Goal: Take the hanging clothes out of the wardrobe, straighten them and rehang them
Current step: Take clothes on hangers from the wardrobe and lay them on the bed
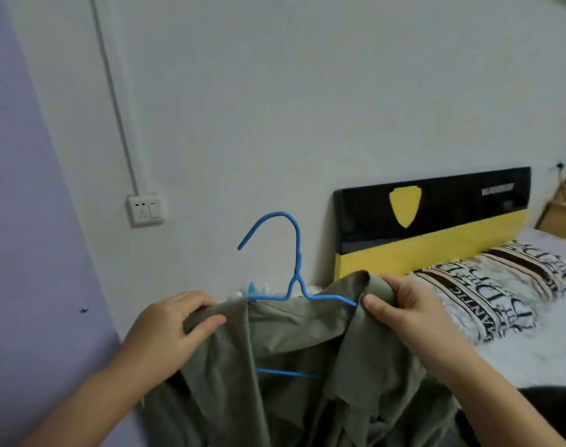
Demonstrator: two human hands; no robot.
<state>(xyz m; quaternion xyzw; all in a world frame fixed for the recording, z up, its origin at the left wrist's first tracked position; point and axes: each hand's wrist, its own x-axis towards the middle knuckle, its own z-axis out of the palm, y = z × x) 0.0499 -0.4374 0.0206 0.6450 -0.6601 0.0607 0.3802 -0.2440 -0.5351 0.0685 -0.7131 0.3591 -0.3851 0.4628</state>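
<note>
The left hand [175,324] pinches one shoulder of the olive-green garment [291,366], its fingers clamped on a fold of cloth. Between the hands, the blue hanger [297,262] stands upright inside the garment, hook free above the collar, held up in front of the wall beside the bed [533,359]. The right hand [404,314] grips the other shoulder, thumb and fingers closed on the fabric. The cloth looks thin, light and limp, likely to slide on the hanger, so the shoulder seams are the best hold.
</note>
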